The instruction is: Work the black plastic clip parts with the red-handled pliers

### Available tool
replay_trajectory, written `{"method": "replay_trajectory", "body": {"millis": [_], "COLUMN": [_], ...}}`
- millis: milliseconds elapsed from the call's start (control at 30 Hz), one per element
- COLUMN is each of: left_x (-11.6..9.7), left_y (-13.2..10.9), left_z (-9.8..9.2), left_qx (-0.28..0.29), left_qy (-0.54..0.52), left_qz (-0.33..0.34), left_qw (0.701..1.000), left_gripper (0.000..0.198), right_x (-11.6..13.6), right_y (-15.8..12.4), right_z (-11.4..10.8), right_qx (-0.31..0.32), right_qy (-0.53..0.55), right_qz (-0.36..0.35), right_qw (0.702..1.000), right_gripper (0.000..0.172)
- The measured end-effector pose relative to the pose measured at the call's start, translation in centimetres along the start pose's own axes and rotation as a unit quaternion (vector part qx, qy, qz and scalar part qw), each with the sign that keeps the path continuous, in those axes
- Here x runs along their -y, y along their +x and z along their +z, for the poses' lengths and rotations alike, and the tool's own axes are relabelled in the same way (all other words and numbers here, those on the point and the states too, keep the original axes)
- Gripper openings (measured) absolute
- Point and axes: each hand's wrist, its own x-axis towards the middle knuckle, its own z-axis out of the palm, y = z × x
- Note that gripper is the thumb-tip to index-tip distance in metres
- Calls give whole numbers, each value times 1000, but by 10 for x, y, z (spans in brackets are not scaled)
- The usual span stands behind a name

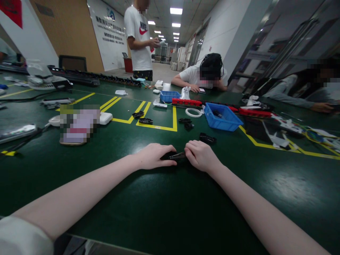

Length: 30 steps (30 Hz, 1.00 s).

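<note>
Between my two hands, just over the green table (159,198), is a small black plastic part (174,156) with a slim, pointed shape. My left hand (154,156) grips its left end, with the thumb and fingers on either side. My right hand (199,155) is closed with its fingertips at the part's right end; what lies inside the fingers is hidden. Beyond my right hand lies a black cylindrical piece (207,138). Farther back are more black pieces (146,121), some inside the yellow tape outline (175,118).
A blue bin (223,118) with dark items stands right of centre, beside a white ring (193,112). A smaller blue bin (170,96) is behind. A phone-like object (79,125) is at left. Across the table one person (202,72) leans down; another (139,39) stands.
</note>
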Motion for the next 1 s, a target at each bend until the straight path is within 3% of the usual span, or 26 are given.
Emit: {"method": "replay_trajectory", "body": {"millis": [500,1000], "left_x": [-1,-1], "left_y": [0,0], "left_z": [-1,-1], "left_qx": [4,2], "left_qy": [4,-14], "left_qz": [-10,-11], "left_qw": [1000,1000], "left_gripper": [36,34], "right_x": [-3,-2], "right_y": [-1,-2], "right_z": [1,-1], "right_qx": [-38,-45], "right_qy": [15,21], "right_qz": [31,5], "right_qw": [999,999], "right_gripper": [33,33]}}
